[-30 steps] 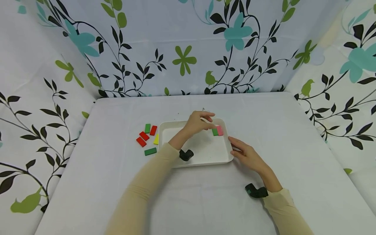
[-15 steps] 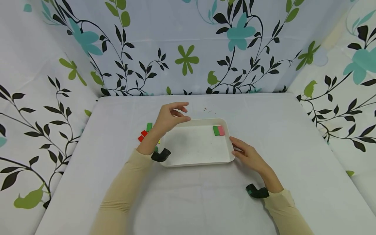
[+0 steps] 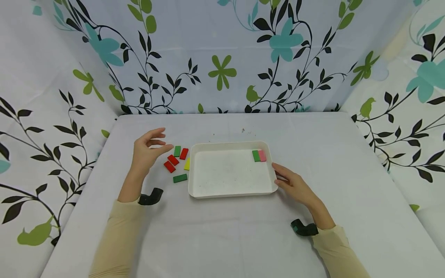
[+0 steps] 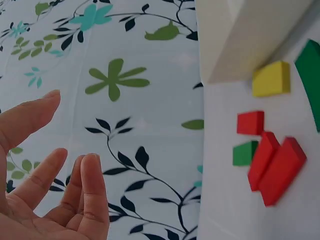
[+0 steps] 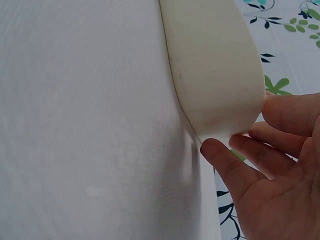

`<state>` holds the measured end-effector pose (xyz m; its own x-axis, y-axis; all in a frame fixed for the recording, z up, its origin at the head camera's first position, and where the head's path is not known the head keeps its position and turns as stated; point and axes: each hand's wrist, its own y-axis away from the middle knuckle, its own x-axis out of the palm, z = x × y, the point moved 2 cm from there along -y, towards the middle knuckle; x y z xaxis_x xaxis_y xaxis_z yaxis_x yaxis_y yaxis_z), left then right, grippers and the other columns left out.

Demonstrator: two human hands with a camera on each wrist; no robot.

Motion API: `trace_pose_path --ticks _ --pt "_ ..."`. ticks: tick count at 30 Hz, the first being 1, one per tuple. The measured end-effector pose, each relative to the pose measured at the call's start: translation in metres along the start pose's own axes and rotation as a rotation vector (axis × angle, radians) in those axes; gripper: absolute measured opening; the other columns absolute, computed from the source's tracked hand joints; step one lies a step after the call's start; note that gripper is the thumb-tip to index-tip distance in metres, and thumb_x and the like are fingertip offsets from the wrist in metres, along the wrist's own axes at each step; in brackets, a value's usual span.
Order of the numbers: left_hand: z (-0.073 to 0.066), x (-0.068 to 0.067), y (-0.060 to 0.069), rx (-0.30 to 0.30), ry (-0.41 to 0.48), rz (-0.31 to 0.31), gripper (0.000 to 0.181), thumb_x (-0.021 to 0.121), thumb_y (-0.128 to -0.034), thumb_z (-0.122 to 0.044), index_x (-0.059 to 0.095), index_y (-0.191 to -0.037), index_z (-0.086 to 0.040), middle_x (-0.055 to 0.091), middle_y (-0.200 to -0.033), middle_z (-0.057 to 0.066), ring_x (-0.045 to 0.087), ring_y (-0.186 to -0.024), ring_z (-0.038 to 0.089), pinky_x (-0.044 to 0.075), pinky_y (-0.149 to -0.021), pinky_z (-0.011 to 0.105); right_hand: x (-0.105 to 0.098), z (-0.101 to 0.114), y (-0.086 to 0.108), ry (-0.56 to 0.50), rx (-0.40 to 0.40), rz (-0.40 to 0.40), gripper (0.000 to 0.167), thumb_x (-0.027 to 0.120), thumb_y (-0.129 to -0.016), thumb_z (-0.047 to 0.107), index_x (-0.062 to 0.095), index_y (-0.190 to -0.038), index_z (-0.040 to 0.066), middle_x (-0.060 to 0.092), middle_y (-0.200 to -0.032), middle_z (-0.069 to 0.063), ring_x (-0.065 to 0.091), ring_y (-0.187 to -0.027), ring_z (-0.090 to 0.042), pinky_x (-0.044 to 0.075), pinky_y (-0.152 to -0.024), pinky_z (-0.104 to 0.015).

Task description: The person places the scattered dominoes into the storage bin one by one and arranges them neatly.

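Note:
A white tray [image 3: 226, 170] lies on the table, with a green block [image 3: 256, 156] and a pink block [image 3: 262, 155] side by side in its far right corner. My right hand [image 3: 295, 185] touches the tray's right end; in the right wrist view, fingers and thumb [image 5: 215, 150] rest against its outer wall [image 5: 220, 75]. My left hand [image 3: 146, 154] is raised left of the loose blocks, holding nothing, fingers relaxed and apart, as the left wrist view also shows [image 4: 60, 185]. Red blocks [image 3: 169, 166], green blocks [image 3: 180, 178] and a yellow block [image 3: 187, 164] lie beside the tray's left end.
A white cloth [image 3: 222, 235] covers the table. Patterned curtains [image 3: 222, 46] hang behind it and at both sides. Small dark specks lie on the cloth past the tray's far edge. Each wrist carries a black device [image 3: 151, 197].
My left hand has moved left from over the tray's right part, past the loose blocks, which are again uncovered. My right hand has stayed at the tray's right end.

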<state>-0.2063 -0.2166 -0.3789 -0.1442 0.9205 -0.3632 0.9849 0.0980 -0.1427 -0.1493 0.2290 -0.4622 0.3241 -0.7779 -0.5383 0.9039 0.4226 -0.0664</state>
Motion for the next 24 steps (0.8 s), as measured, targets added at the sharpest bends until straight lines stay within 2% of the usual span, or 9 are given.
trace_pose_path --ticks 2,4,8,10,12,14,18,24 --pt "0.01 -0.009 0.004 -0.031 -0.004 -0.036 0.056 0.076 -0.0854 -0.015 0.055 -0.137 -0.01 0.057 -0.108 -0.011 0.057 -0.093 0.007 0.051 -0.073 0.01 0.0 0.0 0.0 -0.001 -0.009 -0.003 0.057 0.055 -0.099 0.006 0.032 -0.149 -0.006 0.032 -0.154 -0.027 0.043 -0.134 -0.046 0.045 -0.102 -0.038" --pt "0.021 -0.014 0.007 -0.066 -0.006 -0.06 0.058 0.076 -0.0856 -0.015 0.054 -0.139 -0.01 0.057 -0.113 -0.005 0.056 -0.093 0.006 0.05 -0.074 0.009 0.0 0.001 0.001 0.001 -0.018 -0.008 0.057 0.055 -0.098 0.005 0.032 -0.148 -0.007 0.032 -0.153 -0.028 0.043 -0.133 -0.047 0.046 -0.102 -0.03" --pt "0.041 -0.019 0.014 -0.13 -0.04 -0.064 0.063 0.076 -0.086 -0.018 0.049 -0.142 -0.012 0.055 -0.127 0.01 0.056 -0.099 0.01 0.048 -0.074 0.007 0.0 0.001 0.001 -0.008 -0.017 -0.009 0.057 0.055 -0.098 0.005 0.031 -0.149 -0.007 0.031 -0.153 -0.029 0.042 -0.133 -0.048 0.042 -0.099 -0.013" --pt "0.051 -0.018 0.017 -0.159 -0.058 -0.049 0.065 0.076 -0.086 -0.021 0.047 -0.144 -0.013 0.053 -0.132 0.014 0.056 -0.105 0.015 0.048 -0.073 0.006 0.0 0.001 0.001 -0.018 -0.008 -0.007 0.057 0.055 -0.098 0.004 0.031 -0.149 -0.007 0.031 -0.154 -0.028 0.042 -0.134 -0.047 0.04 -0.098 -0.01" --pt "0.059 -0.017 0.02 -0.182 -0.062 -0.034 0.068 0.076 -0.0858 -0.023 0.045 -0.146 -0.012 0.052 -0.135 0.015 0.055 -0.109 0.02 0.048 -0.072 0.006 -0.001 0.001 0.001 -0.019 -0.001 -0.005 0.057 0.055 -0.098 0.004 0.031 -0.149 -0.006 0.031 -0.154 -0.027 0.042 -0.134 -0.046 0.041 -0.1 -0.014" --pt "0.067 -0.016 0.023 -0.203 -0.042 -0.028 0.069 0.077 -0.0849 -0.021 0.045 -0.146 -0.011 0.051 -0.136 0.016 0.055 -0.111 0.023 0.048 -0.071 0.007 -0.001 0.001 0.001 -0.019 0.0 -0.003 0.057 0.054 -0.098 0.004 0.031 -0.149 -0.006 0.03 -0.155 -0.027 0.041 -0.135 -0.045 0.044 -0.103 -0.023" --pt "0.078 -0.012 0.026 -0.23 0.017 -0.024 0.069 0.077 -0.0843 -0.015 0.045 -0.145 -0.008 0.049 -0.136 0.017 0.055 -0.108 0.02 0.05 -0.07 0.009 -0.001 0.002 0.001 -0.012 -0.015 0.002 0.057 0.054 -0.098 0.004 0.03 -0.149 -0.008 0.029 -0.154 -0.029 0.039 -0.136 -0.047 0.042 -0.104 -0.044" --pt "0.089 -0.007 0.029 -0.252 0.035 0.017 0.069 0.076 -0.0859 -0.015 0.043 -0.147 -0.009 0.048 -0.139 0.016 0.054 -0.106 0.016 0.048 -0.072 0.007 0.0 0.002 0.001 -0.011 -0.023 0.0 0.056 0.054 -0.098 0.005 0.031 -0.148 -0.008 0.029 -0.154 -0.03 0.039 -0.135 -0.048 0.042 -0.103 -0.046"
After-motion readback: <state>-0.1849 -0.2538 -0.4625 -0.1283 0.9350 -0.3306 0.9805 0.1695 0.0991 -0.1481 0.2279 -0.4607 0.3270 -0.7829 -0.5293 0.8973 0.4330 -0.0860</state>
